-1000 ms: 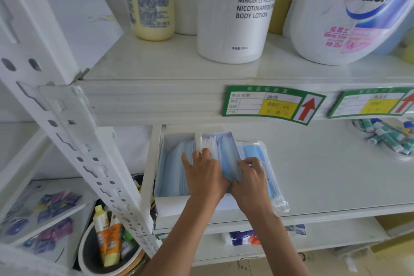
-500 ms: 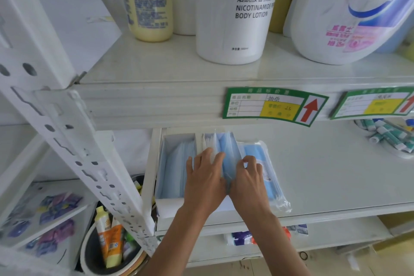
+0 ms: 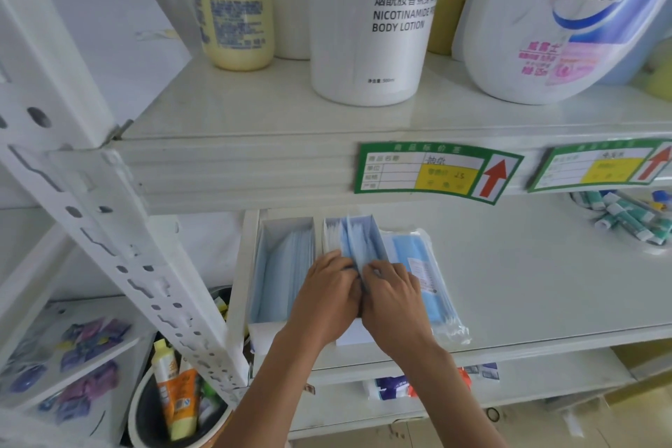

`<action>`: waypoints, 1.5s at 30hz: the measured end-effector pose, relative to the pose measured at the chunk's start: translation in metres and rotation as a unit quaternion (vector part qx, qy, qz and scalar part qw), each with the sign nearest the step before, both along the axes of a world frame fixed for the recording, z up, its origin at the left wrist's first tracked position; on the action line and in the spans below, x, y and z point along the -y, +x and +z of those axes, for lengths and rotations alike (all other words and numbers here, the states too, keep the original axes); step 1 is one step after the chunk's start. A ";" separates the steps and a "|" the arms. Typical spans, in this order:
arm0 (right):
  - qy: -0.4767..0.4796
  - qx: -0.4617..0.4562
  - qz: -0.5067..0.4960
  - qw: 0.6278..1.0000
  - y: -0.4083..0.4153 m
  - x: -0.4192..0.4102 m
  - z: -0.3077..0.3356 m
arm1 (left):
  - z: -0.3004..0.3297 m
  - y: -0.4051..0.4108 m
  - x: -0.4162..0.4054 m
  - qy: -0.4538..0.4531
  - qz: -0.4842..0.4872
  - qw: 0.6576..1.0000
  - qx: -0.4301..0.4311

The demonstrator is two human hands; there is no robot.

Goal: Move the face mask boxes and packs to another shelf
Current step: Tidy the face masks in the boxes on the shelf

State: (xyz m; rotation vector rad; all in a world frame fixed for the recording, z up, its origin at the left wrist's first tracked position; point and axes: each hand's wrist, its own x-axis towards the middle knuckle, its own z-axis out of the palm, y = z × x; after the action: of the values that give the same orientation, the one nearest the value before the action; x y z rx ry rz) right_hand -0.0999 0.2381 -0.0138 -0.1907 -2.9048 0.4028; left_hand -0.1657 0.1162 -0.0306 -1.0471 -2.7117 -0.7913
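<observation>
Two open white boxes of blue face masks lie side by side on the middle shelf (image 3: 527, 287). The left box (image 3: 282, 265) shows flat masks inside. The right box (image 3: 358, 236) holds upright masks. My left hand (image 3: 327, 296) and my right hand (image 3: 394, 296) press together on the right box, fingers curled over the masks at its near end. A clear plastic pack of blue masks (image 3: 425, 276) lies flat just right of my right hand, touching the box.
The upper shelf carries a yellow bottle (image 3: 234, 11), a white body lotion bottle (image 3: 374, 18) and a Walch jug (image 3: 567, 18). Green price tags (image 3: 436, 171) hang on its edge. Small tubes (image 3: 632, 218) lie far right. A white upright post (image 3: 120, 251) stands at left.
Both hands have slid a little toward me and closed tighter together on the right box's masks. The view has shifted slightly.
</observation>
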 end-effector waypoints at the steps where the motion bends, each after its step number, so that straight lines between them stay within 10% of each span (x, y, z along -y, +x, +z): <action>1: -0.005 -0.005 0.013 1.000 0.000 0.001 0.002 | 0.000 -0.002 0.000 0.008 0.002 1.000 0.013; 11: -0.241 -0.138 -0.067 0.958 -0.002 0.015 0.002 | 0.005 -0.002 0.000 0.082 0.006 0.988 0.127; 26: -0.351 -0.279 -0.030 0.893 0.007 0.045 0.000 | 0.041 -0.005 0.007 0.333 0.166 0.837 0.401; 32: -0.373 -0.244 0.069 0.893 0.004 0.039 0.002 | 0.040 -0.018 0.001 0.300 0.247 0.860 0.332; 36: -0.387 -0.295 -0.017 0.873 0.001 0.023 0.010 | 0.040 -0.011 0.010 0.423 0.266 0.792 0.351; 41: -0.510 -0.139 -0.023 0.848 -0.007 0.015 0.018 | 0.042 -0.004 0.031 0.505 0.257 0.711 0.417; 45: -0.497 -0.097 0.020 0.862 -0.013 0.029 0.019 | 0.048 0.003 0.043 0.514 0.249 0.700 0.429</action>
State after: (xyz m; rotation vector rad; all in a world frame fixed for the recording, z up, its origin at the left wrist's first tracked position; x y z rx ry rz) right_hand -0.1127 0.2090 0.0052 -0.2098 -2.2197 1.7666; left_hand -0.1626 0.0730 0.0173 0.4231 -2.0364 -2.6080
